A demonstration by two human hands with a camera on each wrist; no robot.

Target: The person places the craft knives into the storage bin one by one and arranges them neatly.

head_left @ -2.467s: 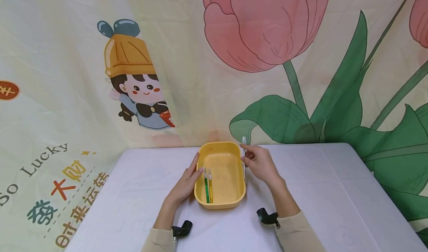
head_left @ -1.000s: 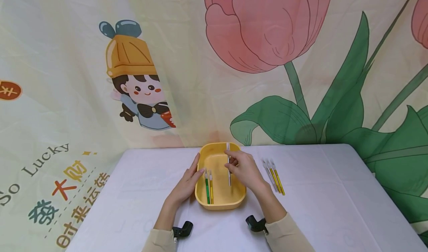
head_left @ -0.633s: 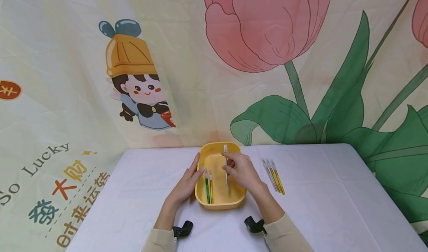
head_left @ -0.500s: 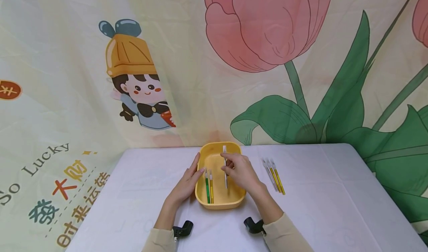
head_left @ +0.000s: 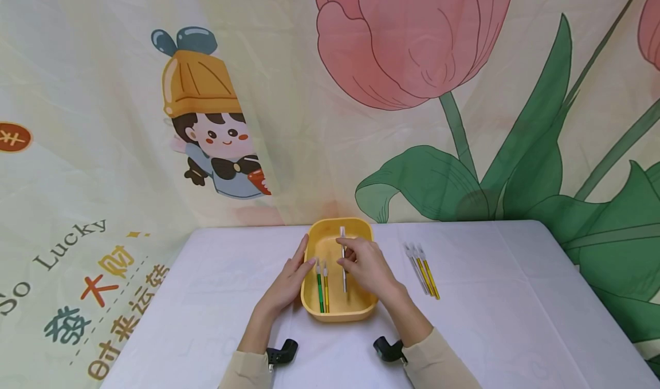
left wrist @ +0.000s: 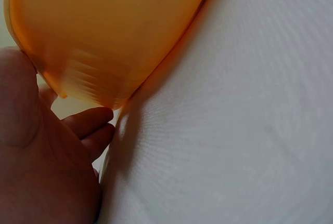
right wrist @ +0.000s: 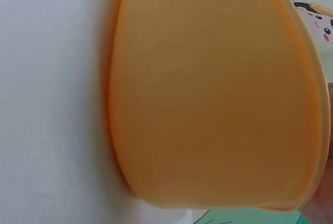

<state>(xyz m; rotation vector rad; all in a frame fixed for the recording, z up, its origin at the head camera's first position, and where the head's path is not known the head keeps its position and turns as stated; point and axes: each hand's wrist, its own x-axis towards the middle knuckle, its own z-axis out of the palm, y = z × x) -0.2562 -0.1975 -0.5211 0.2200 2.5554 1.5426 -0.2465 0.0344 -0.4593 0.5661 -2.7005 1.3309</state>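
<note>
My left hand (head_left: 282,280) holds the left rim of a yellow plastic tray (head_left: 340,317), its thumb over the edge and its fingers along the outer wall. Over the tray's middle, my right hand (head_left: 368,266) pinches a slim silver pen-like tool with a clear cap (head_left: 344,280) between thumb and fingers, cap end away from me. Two similar capped tools, one green (head_left: 319,294) and one yellow (head_left: 326,294), lie side by side along the tray's left. The tray wall (right wrist: 218,94) fills the right wrist view and hides the fingertips there.
Right of the tray, several capped silver and yellow tools (head_left: 424,271) lie together on the white tablecloth (head_left: 495,303). A printed backdrop (head_left: 289,91) with flowers and a cartoon figure hangs behind the table. Each wrist carries a black camera (head_left: 282,352).
My right hand has moved left from beside the tray's right rim to over its middle, carrying the silver tool. The group of tools on the right is now uncovered. My left hand stays put.
</note>
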